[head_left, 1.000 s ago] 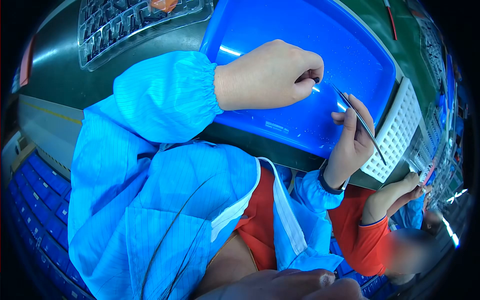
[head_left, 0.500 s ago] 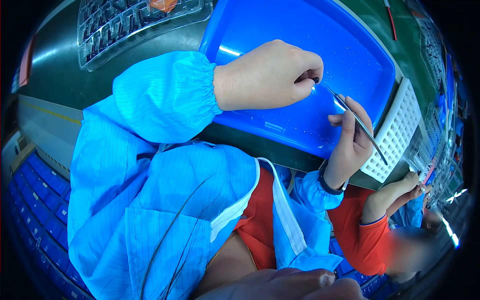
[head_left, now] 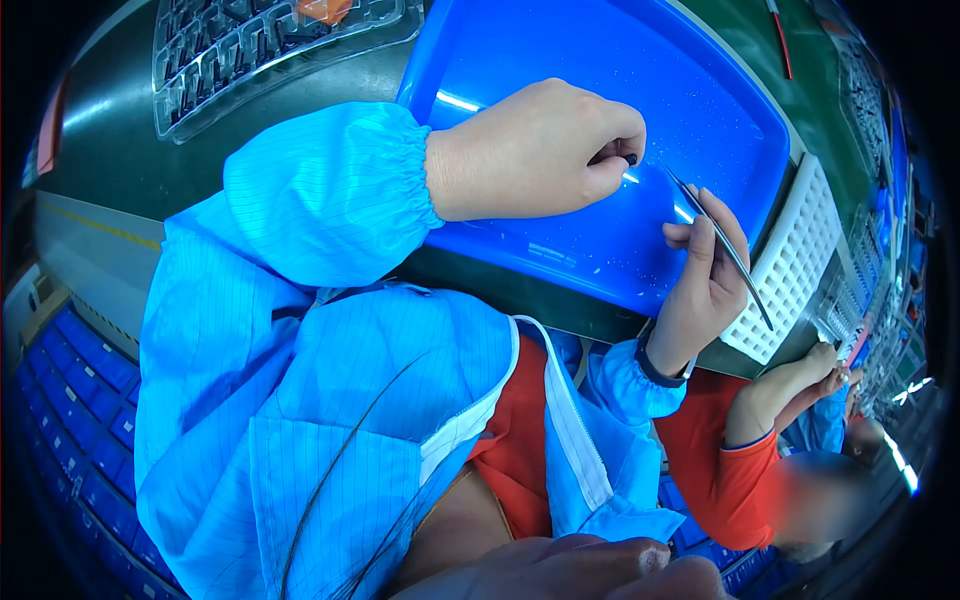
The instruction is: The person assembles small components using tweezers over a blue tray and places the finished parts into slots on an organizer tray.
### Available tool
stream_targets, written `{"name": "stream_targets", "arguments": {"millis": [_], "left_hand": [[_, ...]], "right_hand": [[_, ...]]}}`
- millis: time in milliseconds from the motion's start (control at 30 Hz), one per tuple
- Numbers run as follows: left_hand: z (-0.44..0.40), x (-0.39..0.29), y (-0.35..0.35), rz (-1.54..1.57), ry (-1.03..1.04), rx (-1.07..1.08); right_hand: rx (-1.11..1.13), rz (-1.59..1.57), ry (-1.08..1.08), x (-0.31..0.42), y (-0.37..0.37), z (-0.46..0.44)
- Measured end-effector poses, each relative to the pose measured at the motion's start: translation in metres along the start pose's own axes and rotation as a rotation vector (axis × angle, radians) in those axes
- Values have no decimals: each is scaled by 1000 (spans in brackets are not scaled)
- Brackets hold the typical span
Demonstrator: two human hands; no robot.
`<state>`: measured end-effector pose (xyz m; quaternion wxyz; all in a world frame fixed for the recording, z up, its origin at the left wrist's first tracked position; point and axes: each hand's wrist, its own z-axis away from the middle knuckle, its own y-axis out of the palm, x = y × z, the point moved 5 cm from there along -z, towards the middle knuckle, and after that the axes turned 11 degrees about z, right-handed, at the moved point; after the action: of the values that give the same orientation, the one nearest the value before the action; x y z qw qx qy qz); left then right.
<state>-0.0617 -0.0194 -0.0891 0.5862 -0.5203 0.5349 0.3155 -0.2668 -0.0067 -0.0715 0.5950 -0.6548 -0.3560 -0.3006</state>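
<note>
My left hand [head_left: 545, 150] is closed, back upward, over the blue tray [head_left: 540, 50]. Pinched between its thumb and forefinger is a small black piece [head_left: 630, 159], mostly hidden by the fingers. To the right and nearer my body, my right hand [head_left: 705, 275] is closed around slim dark metal tweezers [head_left: 738, 262]. Their thin end points up and left toward the black piece, with a gap between the two. Small white specks are scattered over the tray floor.
A clear plastic tray [head_left: 215, 75] with dark parts and an orange item [head_left: 325, 10] lies at upper left. A white dimpled tray [head_left: 790, 260] stands right of the blue one. At lower right sits a co-worker in a red shirt [head_left: 715, 460], forearms over the bench.
My right hand has shifted slightly right, drawing the tweezers' tip away from the black piece. My left hand has barely moved and still pinches that piece.
</note>
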Motion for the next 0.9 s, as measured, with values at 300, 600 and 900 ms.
{"name": "stream_targets", "arguments": {"millis": [300, 600, 900], "left_hand": [[0, 0, 0, -5, 11, -5], [0, 1, 1, -13, 21, -8], [0, -3, -1, 74, 84, -73]], "right_hand": [[11, -9, -11, -1, 2, -1], [11, 15, -32, 1, 2, -2], [-63, -223, -104, 4, -3, 7]]}}
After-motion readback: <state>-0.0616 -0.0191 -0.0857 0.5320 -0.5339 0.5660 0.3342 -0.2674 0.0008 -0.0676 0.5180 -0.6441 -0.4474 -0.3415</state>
